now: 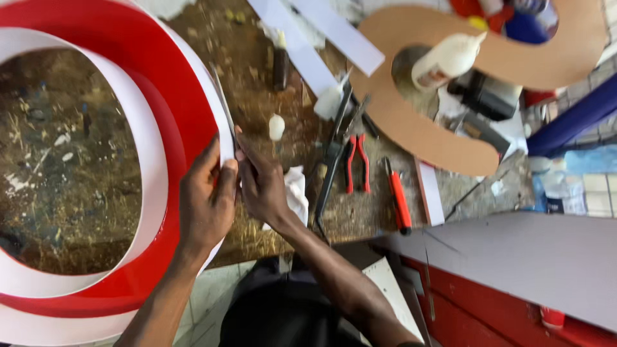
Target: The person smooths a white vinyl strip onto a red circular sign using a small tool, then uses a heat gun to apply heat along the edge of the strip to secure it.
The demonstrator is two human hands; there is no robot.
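A large red-and-white ring-shaped piece [173, 96] lies on a stained wooden workbench [250, 64], its white side strip curving round the edge. My left hand [207, 199] presses against that white strip at the ring's right side. My right hand [262, 186] sits just beside it, fingers closed on a thin grey blade-like tool [222, 103] that runs along the strip's edge. A crumpled white cloth [295, 193] lies under my right wrist.
Red-handled pliers [357, 164], a red utility knife [398, 199], long dark shears [334, 154], a white glue bottle [447, 59], a small dark bottle [280, 61], white strips [334, 32] and a curved brown board cut-out [424, 128] crowd the bench. A grey-and-red panel [514, 257] lies at lower right.
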